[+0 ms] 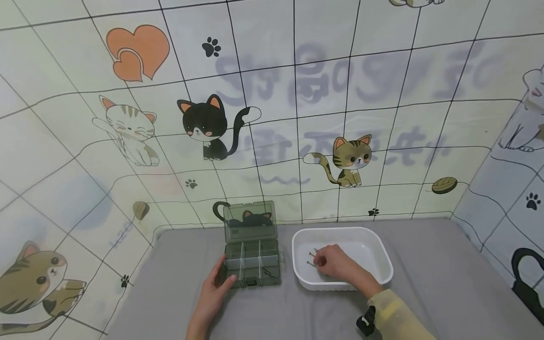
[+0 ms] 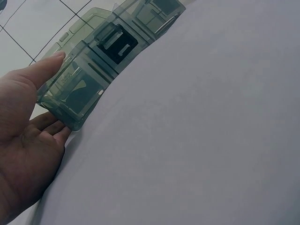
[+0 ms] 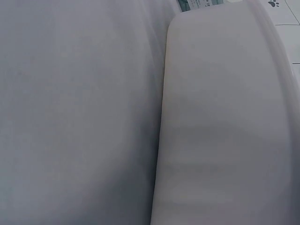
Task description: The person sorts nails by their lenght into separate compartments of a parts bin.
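A green see-through compartment box (image 1: 250, 261) stands at the back of the table with its lid (image 1: 250, 232) raised. My left hand (image 1: 215, 288) grips its front left corner, thumb over the edge. In the left wrist view, that hand (image 2: 33, 108) has the thumb on the box (image 2: 77, 93) and fingers low at its side. Several screws (image 1: 268, 272) lie in the front right compartment. My right hand (image 1: 337, 263) reaches into a white tray (image 1: 374, 241), fingers bent down among several screws (image 1: 311, 264); I cannot tell whether it pinches one.
A grey cloth (image 1: 165, 283) covers the table. Behind it hangs a white sheet (image 1: 272, 108) with grid lines and printed cats. At the far right is a black curved object (image 1: 524, 288). In the right wrist view, the tray's outer wall (image 3: 225, 117) fills much of the frame.
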{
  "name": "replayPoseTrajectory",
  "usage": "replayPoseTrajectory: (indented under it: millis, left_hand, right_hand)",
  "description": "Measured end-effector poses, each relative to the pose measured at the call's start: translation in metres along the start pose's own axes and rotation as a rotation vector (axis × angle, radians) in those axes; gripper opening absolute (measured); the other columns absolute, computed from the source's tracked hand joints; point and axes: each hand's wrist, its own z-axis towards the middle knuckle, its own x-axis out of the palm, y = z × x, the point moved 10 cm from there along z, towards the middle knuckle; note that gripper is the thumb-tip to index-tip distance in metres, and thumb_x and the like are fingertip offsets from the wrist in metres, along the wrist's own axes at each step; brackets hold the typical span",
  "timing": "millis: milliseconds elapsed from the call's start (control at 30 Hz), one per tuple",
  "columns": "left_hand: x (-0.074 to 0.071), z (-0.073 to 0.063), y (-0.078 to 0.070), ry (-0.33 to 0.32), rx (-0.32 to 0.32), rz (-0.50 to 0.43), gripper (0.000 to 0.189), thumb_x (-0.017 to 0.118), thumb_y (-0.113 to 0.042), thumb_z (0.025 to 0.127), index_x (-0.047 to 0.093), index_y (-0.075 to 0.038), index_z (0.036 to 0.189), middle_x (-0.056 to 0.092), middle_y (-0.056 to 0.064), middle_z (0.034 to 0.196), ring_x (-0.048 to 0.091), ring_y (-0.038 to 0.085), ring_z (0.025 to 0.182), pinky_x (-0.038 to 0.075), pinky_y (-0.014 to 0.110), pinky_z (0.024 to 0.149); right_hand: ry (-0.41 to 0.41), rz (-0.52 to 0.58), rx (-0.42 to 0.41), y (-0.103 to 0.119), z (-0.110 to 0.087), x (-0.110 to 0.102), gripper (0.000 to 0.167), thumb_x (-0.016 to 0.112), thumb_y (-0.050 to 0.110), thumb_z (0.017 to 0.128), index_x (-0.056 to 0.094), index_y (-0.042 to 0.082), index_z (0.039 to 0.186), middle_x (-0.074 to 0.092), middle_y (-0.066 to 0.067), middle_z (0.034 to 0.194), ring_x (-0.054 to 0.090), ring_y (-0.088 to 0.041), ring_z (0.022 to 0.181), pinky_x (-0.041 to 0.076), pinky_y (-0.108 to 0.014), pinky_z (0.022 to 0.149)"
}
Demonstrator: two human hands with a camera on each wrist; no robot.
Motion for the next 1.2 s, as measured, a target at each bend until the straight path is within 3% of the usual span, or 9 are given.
replayPoseTrajectory:
  millis: [433, 733, 933, 1200]
  left_hand:
    - [-0.0003, 0.0002, 0.0009, 0.003, 0.014, 0.015, 0.074, 0.072, -0.022, 0.098, 0.034, -0.011, 0.161, 0.022, 0.017, 0.168, 0.012, 0.039, 0.155, 0.021, 0.053, 0.122]
    - [0.0008, 0.0005, 0.0008, 0.010, 0.013, 0.012, 0.074, 0.072, -0.023, 0.098, 0.034, -0.011, 0.161, 0.021, 0.017, 0.168, 0.011, 0.041, 0.155, 0.020, 0.057, 0.122]
    - [0.0003, 0.0010, 0.0009, 0.006, 0.007, 0.008, 0.074, 0.072, -0.020, 0.098, 0.033, -0.010, 0.161, 0.021, 0.018, 0.168, 0.012, 0.039, 0.155, 0.021, 0.054, 0.122]
    - [0.0002, 0.0017, 0.0028, 0.008, 0.011, 0.002, 0.074, 0.072, -0.021, 0.098, 0.033, -0.011, 0.161, 0.021, 0.017, 0.168, 0.011, 0.037, 0.155, 0.021, 0.051, 0.122]
  right_hand:
    - [-0.027, -0.096, 0.020, 0.0027, -0.0010, -0.0014, 0.021, 0.075, -0.010, 0.074, 0.078, 0.009, 0.083, 0.068, 0.006, 0.078, 0.050, -0.014, 0.078, 0.046, -0.036, 0.077]
    - [-0.005, -0.141, 0.071, -0.0021, 0.0026, 0.0022, 0.020, 0.076, -0.009, 0.076, 0.079, 0.009, 0.084, 0.068, 0.005, 0.079, 0.058, -0.015, 0.079, 0.053, -0.039, 0.077]
    - [-0.001, -0.164, 0.093, -0.0030, 0.0032, 0.0039, 0.018, 0.076, -0.007, 0.076, 0.079, 0.009, 0.083, 0.068, 0.004, 0.078, 0.060, -0.016, 0.078, 0.055, -0.042, 0.078]
    - [-0.010, -0.173, 0.027, 0.0038, 0.0022, -0.0004, 0.017, 0.078, -0.007, 0.076, 0.081, 0.008, 0.082, 0.071, 0.002, 0.080, 0.064, -0.016, 0.078, 0.056, -0.039, 0.073]
